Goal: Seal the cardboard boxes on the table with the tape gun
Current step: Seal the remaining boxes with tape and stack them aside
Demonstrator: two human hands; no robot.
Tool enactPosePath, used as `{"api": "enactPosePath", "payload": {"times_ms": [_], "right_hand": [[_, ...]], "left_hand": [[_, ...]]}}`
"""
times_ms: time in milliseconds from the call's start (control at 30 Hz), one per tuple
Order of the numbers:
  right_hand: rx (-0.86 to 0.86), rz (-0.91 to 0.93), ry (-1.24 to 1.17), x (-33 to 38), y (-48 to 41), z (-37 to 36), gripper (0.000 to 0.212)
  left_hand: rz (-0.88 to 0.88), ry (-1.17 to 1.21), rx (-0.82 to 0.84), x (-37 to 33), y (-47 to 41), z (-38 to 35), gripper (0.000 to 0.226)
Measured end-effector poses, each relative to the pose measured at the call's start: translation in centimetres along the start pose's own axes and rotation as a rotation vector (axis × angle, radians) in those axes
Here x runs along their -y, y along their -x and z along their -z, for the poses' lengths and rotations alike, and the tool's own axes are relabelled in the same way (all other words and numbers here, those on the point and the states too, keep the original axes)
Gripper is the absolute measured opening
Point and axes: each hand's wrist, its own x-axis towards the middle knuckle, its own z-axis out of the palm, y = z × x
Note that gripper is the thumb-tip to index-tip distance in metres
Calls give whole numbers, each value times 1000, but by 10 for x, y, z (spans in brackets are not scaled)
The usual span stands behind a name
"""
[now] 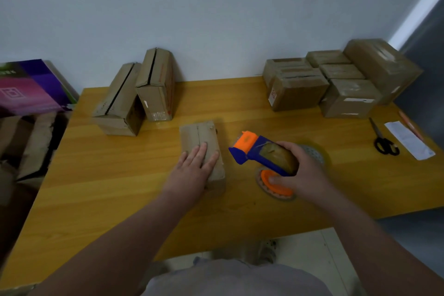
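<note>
Firmly clamped round the tape gun (254,151) with the right hand (305,170), fingers wrapped over the brown tape roll (280,157) and thumb on the orange hub (276,186) at its near side. Held just to the right of the small box (204,134), blue-and-orange nose pointing left toward that box but apart from it; whether touching the table (108,187), not to be told. Pressing down on the small box with the left hand (192,168), palm flat, fingers straight and slightly spread over the near half of the top, fingertips beside the seam between the two flaps. Set flat on the table, long side running away from the person, flaps closed; too blurred to tell about any tape on the seam. Behind the small box and to its left, two taller boxes (120,103) on end, leaning together, each with a dark open slit along the top. Behind it and well to its right, a cluster of brown boxes (300,94) packed side by side, several with shiny strips across their tops. Farther right of the small box than the tape gun, black-handled scissors (384,143) lying flat, a white paper slip (408,142) just beyond them. Far left of the small box, past the table edge, a purple and pink carton (33,89) above some loose cardboard (36,137)
</note>
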Motion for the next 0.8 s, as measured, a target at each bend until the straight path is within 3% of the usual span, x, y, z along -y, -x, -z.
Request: {"api": "enactPosePath", "payload": {"times_ms": [200, 300, 367, 433, 500, 600, 800], "right_hand": [[51, 101, -11, 8, 4, -1, 77], [61, 141, -12, 10, 6, -4, 77], [70, 157, -24, 11, 7, -6, 78], [81, 171, -44, 14, 7, -8, 77], [101, 186, -59, 15, 6, -9, 77], [113, 198, -46, 18, 6, -11, 77], [160, 231, -48, 24, 3, -14, 77]], "left_hand": [[-105, 162, 37, 19, 3, 9, 90], [-11, 691, -85, 20, 9, 31, 73], [230, 1147, -189, 17, 8, 41, 53], [507, 1590, -117, 12, 6, 48, 38], [576, 1855, 89, 11, 5, 52, 38], [530, 1969, 321, 11, 9, 53, 47], [545, 2076, 241, 17, 9, 56, 22]]}}
